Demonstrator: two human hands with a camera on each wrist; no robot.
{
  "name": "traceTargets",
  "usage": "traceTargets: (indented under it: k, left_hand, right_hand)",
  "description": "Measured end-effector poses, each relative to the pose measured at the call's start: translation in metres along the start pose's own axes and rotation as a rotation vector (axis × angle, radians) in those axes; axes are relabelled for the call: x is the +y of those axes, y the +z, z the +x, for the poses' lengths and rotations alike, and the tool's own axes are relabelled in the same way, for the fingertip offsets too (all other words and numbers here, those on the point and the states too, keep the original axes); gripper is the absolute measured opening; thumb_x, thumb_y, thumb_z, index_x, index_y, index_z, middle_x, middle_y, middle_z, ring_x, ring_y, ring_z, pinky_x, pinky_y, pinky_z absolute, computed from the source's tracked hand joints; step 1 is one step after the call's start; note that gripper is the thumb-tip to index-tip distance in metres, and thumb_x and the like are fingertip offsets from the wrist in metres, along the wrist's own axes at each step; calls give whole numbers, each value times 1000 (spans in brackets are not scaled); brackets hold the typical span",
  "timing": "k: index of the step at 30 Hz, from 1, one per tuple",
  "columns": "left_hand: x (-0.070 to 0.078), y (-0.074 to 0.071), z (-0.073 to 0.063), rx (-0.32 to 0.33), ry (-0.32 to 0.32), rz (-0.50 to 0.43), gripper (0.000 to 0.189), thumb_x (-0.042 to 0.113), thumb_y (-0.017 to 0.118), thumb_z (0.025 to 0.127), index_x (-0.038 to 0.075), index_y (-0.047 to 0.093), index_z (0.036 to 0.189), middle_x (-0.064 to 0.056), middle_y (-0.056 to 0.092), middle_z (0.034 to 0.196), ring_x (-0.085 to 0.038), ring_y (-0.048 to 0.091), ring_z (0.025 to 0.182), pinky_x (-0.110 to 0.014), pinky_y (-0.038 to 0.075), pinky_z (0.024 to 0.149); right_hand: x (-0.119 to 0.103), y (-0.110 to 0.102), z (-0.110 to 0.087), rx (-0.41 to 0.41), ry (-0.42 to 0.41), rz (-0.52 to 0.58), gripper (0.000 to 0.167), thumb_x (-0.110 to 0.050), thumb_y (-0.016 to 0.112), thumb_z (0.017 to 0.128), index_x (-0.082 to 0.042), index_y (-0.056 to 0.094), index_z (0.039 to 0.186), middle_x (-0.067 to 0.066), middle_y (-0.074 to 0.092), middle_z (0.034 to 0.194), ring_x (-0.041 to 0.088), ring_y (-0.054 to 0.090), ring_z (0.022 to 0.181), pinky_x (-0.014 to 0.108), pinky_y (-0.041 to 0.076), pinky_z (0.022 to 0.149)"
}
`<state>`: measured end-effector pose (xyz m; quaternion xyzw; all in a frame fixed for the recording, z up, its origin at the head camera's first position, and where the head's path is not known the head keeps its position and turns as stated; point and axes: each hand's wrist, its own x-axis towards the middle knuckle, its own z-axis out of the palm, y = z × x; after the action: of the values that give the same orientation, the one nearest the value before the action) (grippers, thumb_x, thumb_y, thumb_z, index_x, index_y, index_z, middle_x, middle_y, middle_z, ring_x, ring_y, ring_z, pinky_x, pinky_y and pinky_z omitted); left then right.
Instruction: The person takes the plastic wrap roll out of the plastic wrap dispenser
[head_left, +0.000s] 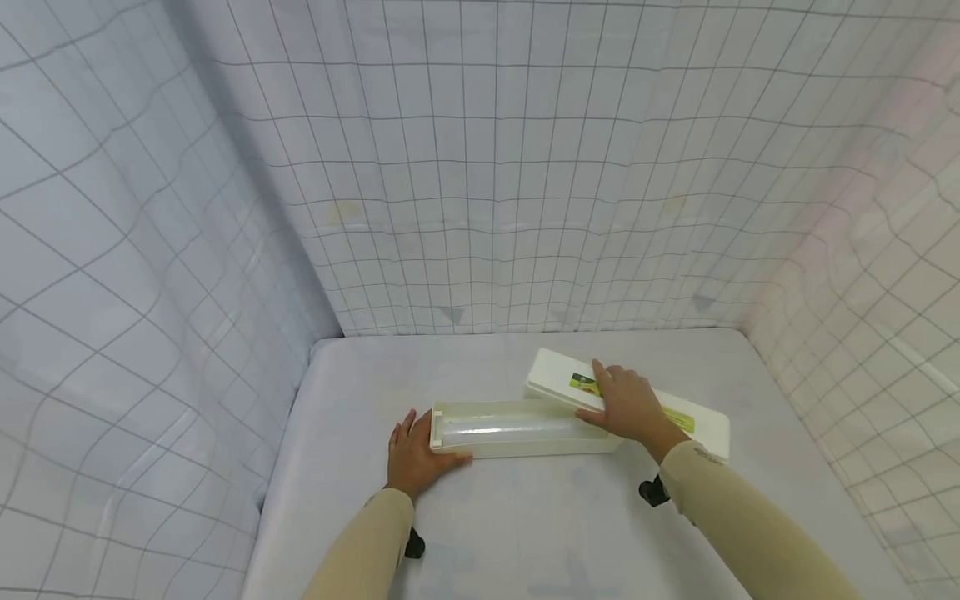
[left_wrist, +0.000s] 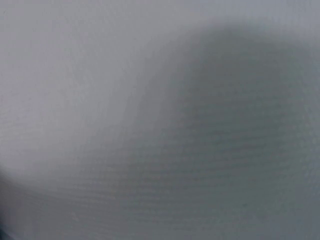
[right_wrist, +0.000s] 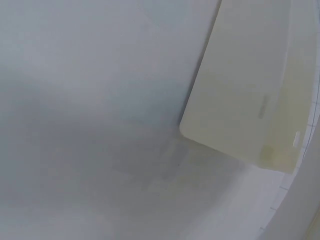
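A long, narrow cream plastic box [head_left: 525,447] lies across the table with its top uncovered; a pale, shiny lining or roll shows inside. Its left end is gripped by my left hand [head_left: 415,458], thumb along the near side and fingers round the far side. My right hand [head_left: 630,406] holds a long white lid [head_left: 703,423] with a green and yellow label, fingers over its top and thumb at its near edge. The lid slants across the box's right end and hides part of it. In the right wrist view, the box's end [right_wrist: 235,85] shows at upper right.
A white cloth [head_left: 525,533] covers the table. White checked sheets hang at the back [head_left: 487,167], the left and the right. Black wrist devices sit under both sleeves. Only a blurred pale surface and a dark shadow appear in the left wrist view.
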<state>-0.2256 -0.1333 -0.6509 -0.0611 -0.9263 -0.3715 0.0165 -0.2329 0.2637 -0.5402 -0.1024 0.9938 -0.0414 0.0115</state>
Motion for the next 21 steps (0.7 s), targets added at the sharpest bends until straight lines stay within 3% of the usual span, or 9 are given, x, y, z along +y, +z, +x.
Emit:
traceTargets:
  k: [12, 21]
  left_hand:
    - [3, -2, -2, -10, -8, 17, 109, 70, 88, 60, 20, 50, 149, -2, 59, 146, -36, 26, 155, -58, 10, 128]
    - [7, -3, -5, 51, 40, 24, 107, 67, 89, 60, 16, 53, 147, -6, 63, 142, -39, 33, 151, -62, 15, 125]
  right_hand:
    - [26, 1, -23, 31, 115, 60, 104, -67, 66, 88, 3, 32, 157, 28, 58, 139, 49, 58, 120, 66, 49, 97]
    - [52, 4, -39, 59, 173, 46, 105, -68, 64, 89, 5, 31, 156, 34, 56, 137, 54, 58, 117, 69, 50, 92]
